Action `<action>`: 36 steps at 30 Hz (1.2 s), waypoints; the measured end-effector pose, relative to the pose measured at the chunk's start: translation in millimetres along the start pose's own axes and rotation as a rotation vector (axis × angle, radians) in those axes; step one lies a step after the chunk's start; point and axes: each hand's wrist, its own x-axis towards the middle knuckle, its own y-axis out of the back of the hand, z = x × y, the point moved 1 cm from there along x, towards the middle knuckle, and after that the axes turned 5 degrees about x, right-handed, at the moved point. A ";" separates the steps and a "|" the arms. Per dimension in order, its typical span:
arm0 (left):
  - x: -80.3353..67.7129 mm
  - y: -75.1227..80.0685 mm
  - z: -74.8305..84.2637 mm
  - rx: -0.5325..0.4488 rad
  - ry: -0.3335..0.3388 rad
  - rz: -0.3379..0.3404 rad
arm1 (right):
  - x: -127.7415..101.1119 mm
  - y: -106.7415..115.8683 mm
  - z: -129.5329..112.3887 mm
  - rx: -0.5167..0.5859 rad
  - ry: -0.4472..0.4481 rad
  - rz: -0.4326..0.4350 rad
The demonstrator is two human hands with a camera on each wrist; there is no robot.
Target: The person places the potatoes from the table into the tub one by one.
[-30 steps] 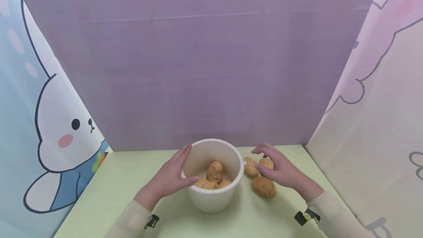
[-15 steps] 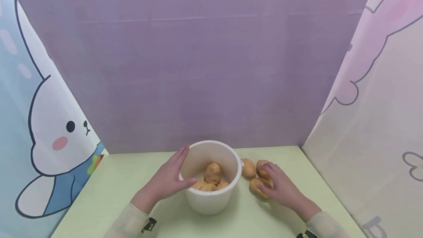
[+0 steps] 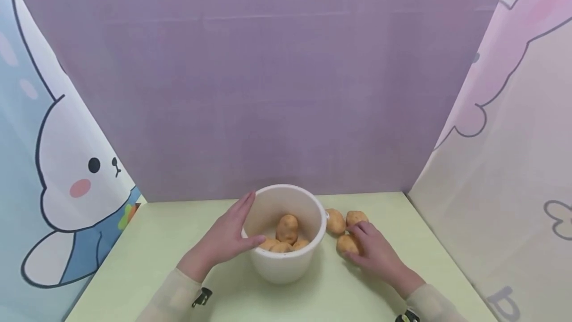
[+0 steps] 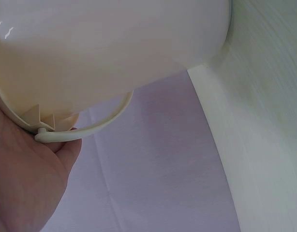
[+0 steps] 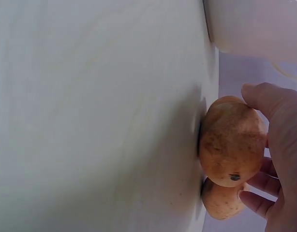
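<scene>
Left hand (image 3: pixel 225 237) clasps the white bucket (image 3: pixel 286 262), steadying it; beside it, right hand (image 3: pixel 374 252) grips a potato (image 3: pixel 345 243).

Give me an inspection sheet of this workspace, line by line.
Surface: pale green table.
Job's things: white bucket holding several potatoes; three potatoes on the table at its right.
Clutter: nothing seen.
Hands: left hand holds the bucket's rim, thumb over the edge; right hand grips the nearest loose potato.
Cables: nothing seen.
Surroundings: purple backdrop; cartoon rabbit panel on the left, pale cartoon panel on the right.
</scene>
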 end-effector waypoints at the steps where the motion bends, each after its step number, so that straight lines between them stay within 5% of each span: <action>1: 0.0 0.3 -0.6 0.000 0.004 -0.003 | 0.8 -1.7 0.1 -0.007 -0.008 -0.005; 12: -0.8 2.9 0.1 0.005 0.013 -0.013 | 0.4 -11.1 -3.2 -0.037 -0.042 -0.038; 36: 0.3 2.3 2.7 0.005 0.014 -0.012 | -4.7 -13.9 -6.2 0.105 -0.042 0.011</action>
